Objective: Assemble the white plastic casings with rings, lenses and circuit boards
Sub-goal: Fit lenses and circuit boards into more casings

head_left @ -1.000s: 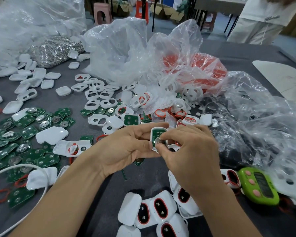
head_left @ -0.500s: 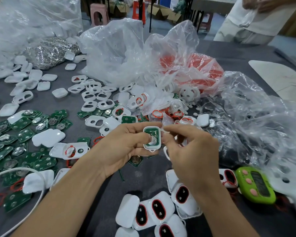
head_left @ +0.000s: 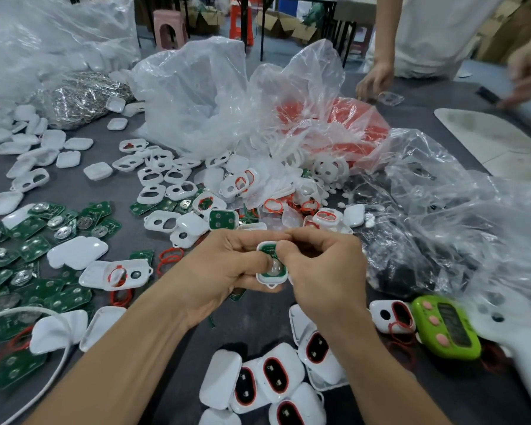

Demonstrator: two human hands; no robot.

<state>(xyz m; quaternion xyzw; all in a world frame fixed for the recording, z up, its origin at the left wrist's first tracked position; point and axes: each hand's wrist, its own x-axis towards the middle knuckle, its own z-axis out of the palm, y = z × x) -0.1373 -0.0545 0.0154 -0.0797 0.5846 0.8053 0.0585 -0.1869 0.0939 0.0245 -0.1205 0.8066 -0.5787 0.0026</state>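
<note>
Both hands meet over the table's middle around one white casing half [head_left: 272,279] with a green circuit board [head_left: 269,250] seated inside. My left hand [head_left: 224,268] grips the casing from the left, thumb on its lower edge. My right hand [head_left: 322,268] pinches it from the right, thumb pressing on the board. Loose green circuit boards [head_left: 37,256] cover the left of the table. Empty white casing fronts [head_left: 163,176] lie behind them. Red rings [head_left: 169,259] are scattered about. Several assembled casings [head_left: 273,378] with dark lenses lie near the front edge.
Crumpled clear plastic bags [head_left: 215,96] rise behind the work area, one holding red parts [head_left: 350,118]. More clear plastic [head_left: 457,225] spreads on the right. A green timer [head_left: 445,326] sits at right front. Another person's hands [head_left: 374,79] work at the far side.
My hands have closed back onto the casing: my right thumb now presses on the board, which was fully exposed half a second ago. Another person's hands came into view at the far side.
</note>
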